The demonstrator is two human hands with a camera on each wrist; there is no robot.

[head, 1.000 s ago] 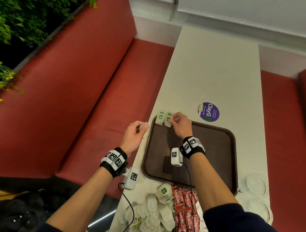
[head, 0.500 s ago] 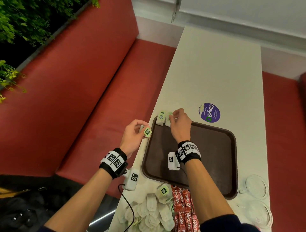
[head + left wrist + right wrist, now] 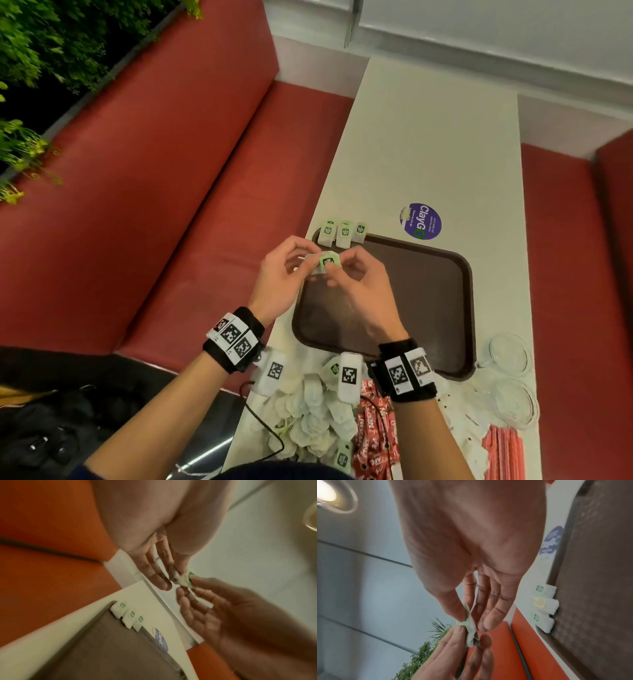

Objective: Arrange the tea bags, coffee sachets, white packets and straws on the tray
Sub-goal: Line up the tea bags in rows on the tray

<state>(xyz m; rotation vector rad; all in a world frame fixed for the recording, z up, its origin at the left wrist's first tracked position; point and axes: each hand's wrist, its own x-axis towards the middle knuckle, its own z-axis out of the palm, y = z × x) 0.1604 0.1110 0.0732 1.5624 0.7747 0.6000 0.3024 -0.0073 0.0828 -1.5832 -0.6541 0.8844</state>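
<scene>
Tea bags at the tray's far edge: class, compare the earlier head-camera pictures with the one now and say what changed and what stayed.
The row of tea bags on the tray rim grew from two to three. The right hand let go of the row, drew back and now pinches, together with the left hand, the held tea bag above the tray. Unchanged: the tray, the sticker, the pile of tea bags and the coffee sachets.

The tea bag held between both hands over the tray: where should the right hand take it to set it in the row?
Pinch the tea bag by its green tag end, from the right side. The left hand already holds the pouch end, and the right hand has thumb and forefinger on the tag. That grip likely leaves the pouch free to lower beside the three placed tea bags.
</scene>
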